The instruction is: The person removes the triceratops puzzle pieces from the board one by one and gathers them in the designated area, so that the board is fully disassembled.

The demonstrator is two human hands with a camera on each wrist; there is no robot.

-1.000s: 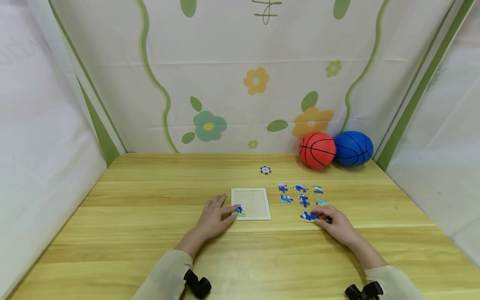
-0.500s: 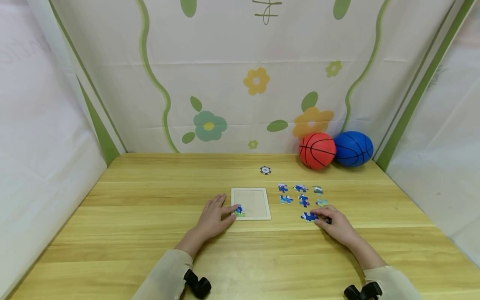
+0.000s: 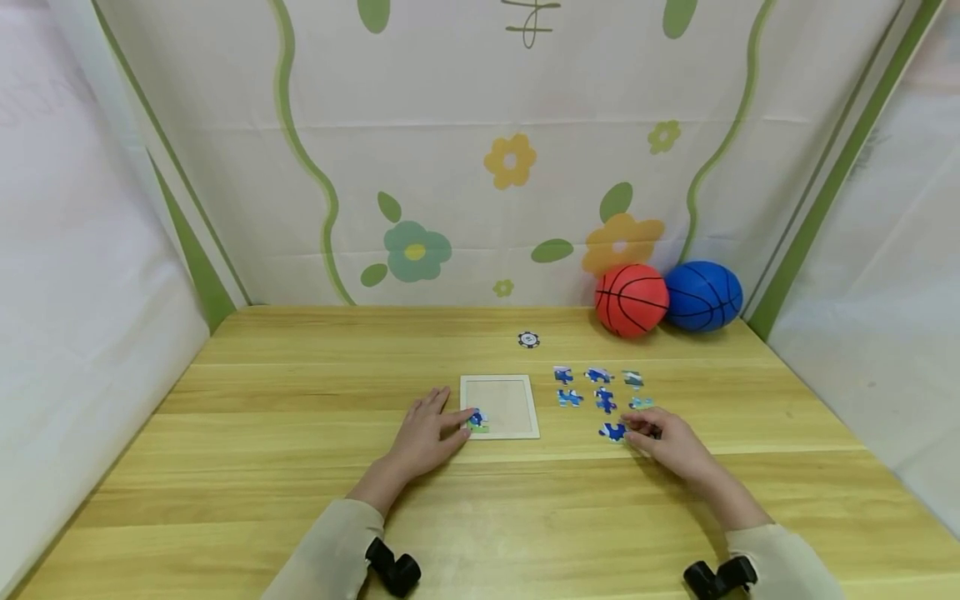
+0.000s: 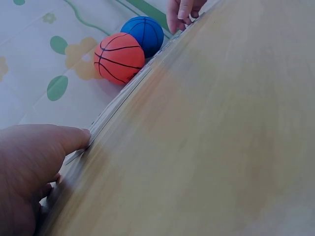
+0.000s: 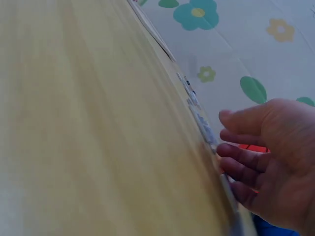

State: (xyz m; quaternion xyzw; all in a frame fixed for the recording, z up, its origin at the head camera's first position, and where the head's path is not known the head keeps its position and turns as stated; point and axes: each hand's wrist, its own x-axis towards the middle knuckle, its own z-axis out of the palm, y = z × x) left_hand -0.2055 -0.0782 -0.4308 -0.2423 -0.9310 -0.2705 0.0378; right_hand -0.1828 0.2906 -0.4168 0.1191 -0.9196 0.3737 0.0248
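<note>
In the head view my left hand [image 3: 422,437] rests on the table, its index finger and thumb at the left edge of a square puzzle frame [image 3: 533,408]. One jigsaw piece [image 3: 478,422] in blue and green lies in the frame's lower left corner, beside those fingertips. My right hand [image 3: 667,442] hovers over the right end of a blue jigsaw piece [image 3: 611,432], partly covering it. Its fingers are loosely bent, with thumb and index apart in the right wrist view and nothing seen between them. What lies beneath that hand is hidden.
Several loose jigsaw pieces [image 3: 605,400] lie in rows right of the frame. Behind them sit a red ball [image 3: 632,301] and a blue ball [image 3: 703,297]. A poker chip [image 3: 528,340] lies behind the frame. A printed cloth [image 3: 450,100] hangs behind the table.
The right hand's fingers have shifted slightly over the blue piece and bent a little more. My left hand stays at the frame. The head view has moved slightly.
</note>
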